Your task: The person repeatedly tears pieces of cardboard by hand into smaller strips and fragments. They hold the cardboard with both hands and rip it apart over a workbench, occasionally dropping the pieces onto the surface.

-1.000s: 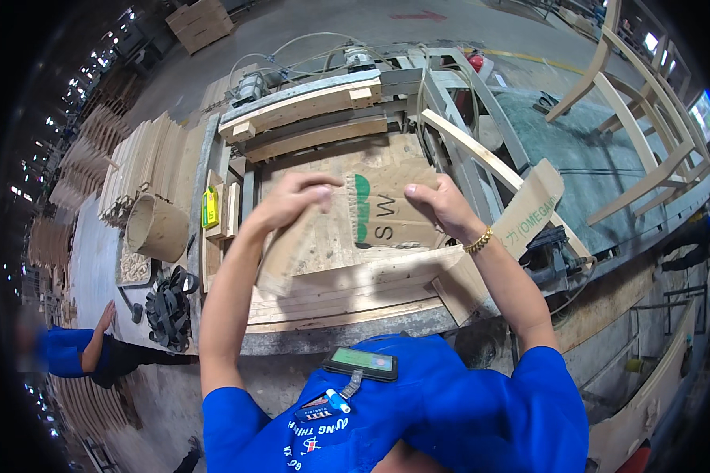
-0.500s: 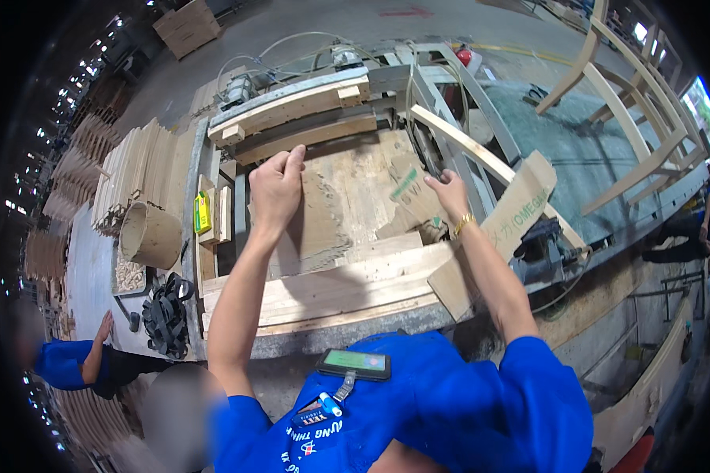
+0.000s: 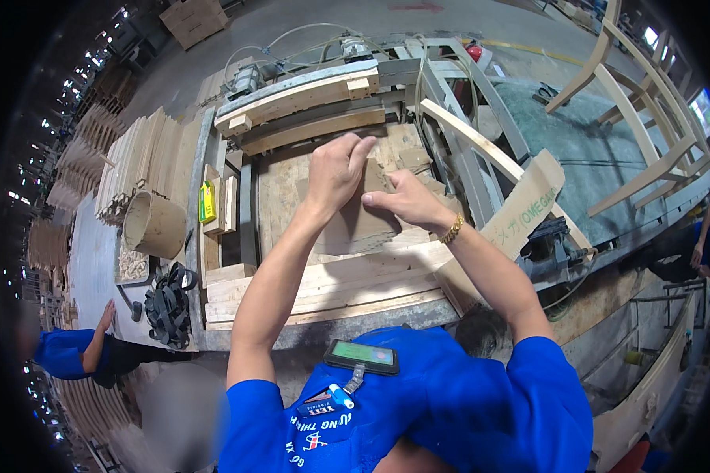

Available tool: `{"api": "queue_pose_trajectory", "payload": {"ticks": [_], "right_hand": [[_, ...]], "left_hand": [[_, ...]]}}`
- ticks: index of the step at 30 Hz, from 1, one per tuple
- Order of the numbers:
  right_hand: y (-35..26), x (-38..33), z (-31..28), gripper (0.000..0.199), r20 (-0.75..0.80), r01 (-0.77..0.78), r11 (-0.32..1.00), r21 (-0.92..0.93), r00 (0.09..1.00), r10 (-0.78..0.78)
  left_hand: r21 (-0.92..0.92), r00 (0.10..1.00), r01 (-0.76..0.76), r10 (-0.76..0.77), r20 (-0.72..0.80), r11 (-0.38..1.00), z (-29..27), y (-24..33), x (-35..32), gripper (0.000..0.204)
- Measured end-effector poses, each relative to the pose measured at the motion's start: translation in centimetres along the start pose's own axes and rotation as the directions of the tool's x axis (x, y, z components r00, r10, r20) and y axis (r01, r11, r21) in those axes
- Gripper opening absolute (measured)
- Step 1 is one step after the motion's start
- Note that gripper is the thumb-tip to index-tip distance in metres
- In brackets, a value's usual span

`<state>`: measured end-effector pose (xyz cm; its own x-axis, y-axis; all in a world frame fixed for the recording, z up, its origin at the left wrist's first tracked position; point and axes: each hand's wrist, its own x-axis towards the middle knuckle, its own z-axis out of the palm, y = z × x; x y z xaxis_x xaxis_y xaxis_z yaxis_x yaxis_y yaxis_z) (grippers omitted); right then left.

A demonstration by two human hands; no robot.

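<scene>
Over the middle of the wooden-bedded frame, my left hand (image 3: 338, 175) is closed on the upper left edge of a torn brown cardboard piece (image 3: 361, 230). My right hand (image 3: 415, 202), with a gold bracelet at the wrist, grips the right side of the same piece; its thumb lies on the near face. The fingers behind the cardboard are hidden. Beneath and behind it, more torn cardboard (image 3: 414, 163) lies on the wooden bed (image 3: 284, 177). Pale wooden boards (image 3: 331, 288) run along the near side of the frame.
A larger cardboard strip (image 3: 525, 201) leans by a clamp (image 3: 556, 236) at right. Left are stacked wooden parts (image 3: 138, 162), a round tub (image 3: 155, 224), black straps (image 3: 170, 306) and a yellow-green box (image 3: 207, 202). A wooden chair frame (image 3: 647, 102) stands far right. Another person's hand (image 3: 107, 315) is at left.
My left hand has moved right with the cardboard. My right hand has come left from the loose cardboard and now grips the piece beside my left hand.
</scene>
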<state>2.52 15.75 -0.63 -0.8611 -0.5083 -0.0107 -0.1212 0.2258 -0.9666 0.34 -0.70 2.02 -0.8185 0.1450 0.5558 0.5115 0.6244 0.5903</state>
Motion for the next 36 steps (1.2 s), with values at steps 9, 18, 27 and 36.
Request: {"api": "queue_pose_trajectory", "payload": {"ticks": [9, 18, 27, 36], "right_hand": [[4.4, -0.8, -4.9, 0.040, -0.043, -0.003, 0.970, 0.243, 0.999, 0.014], [-3.2, 3.0, -3.3, 0.029, 0.528, 0.324, 0.744, -0.584, 0.848, 0.045], [-3.3, -5.8, -1.2, 0.024, 0.192, 0.379, 0.790, -0.481, 0.925, -0.327], [4.8, -5.9, -1.7, 0.029, -0.218, -0.017, 0.771, 0.637, 0.955, 0.200]], "left_hand": [[0.193, 0.912, -0.143, 0.053, 0.408, 0.971, -2.5, -2.7, -2.0, 0.029], [0.307, 0.801, -0.468, 0.251, 0.544, 0.829, -2.3, -0.8, -0.6, 0.028], [0.756, 0.888, 0.285, -0.460, 0.024, 0.589, -17.5, -12.4, -1.2, 0.029], [0.688, 0.554, 0.184, -0.652, 0.518, 0.702, -2.6, -3.8, -9.2, 0.032]]}}
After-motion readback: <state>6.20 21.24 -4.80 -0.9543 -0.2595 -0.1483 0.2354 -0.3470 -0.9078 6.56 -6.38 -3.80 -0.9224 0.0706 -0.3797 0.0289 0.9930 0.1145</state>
